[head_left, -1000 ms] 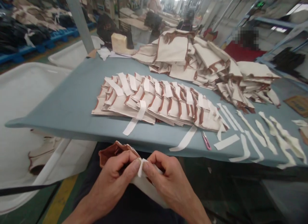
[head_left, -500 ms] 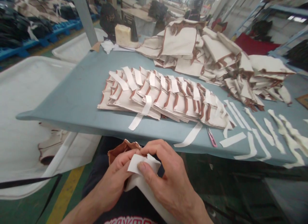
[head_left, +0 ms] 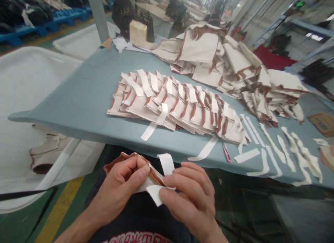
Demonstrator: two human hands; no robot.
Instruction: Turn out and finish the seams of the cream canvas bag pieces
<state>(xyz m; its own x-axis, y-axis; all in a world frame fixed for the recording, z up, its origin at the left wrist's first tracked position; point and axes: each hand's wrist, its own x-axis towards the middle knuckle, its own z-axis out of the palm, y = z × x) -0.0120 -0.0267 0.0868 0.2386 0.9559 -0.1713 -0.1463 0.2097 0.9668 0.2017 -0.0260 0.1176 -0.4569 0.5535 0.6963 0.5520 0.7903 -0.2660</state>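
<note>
My left hand (head_left: 122, 187) pinches a cream fabric piece with brown edging (head_left: 114, 162), held over my lap in front of the table edge. At the right end of this piece, my right hand (head_left: 190, 194) has its thumb and fingers closed on a white strip (head_left: 166, 163). One end of the strip stands up above the fingers and the other pokes out to the left below them. Beyond my hands, a fanned row of cream pieces with brown edges (head_left: 180, 109) lies on the table, with white strips across it.
The blue-grey table (head_left: 75, 96) holds a large heap of cream pieces (head_left: 200, 48), loose white strips (head_left: 247, 155) and a pink cutter (head_left: 227, 152) near its front edge. White tubs (head_left: 23, 79) stand at the left.
My right hand has moved right, away from my left hand, and the white strip has gone with it. More of the fabric piece's brown edge shows between my hands. The view has shifted slightly.
</note>
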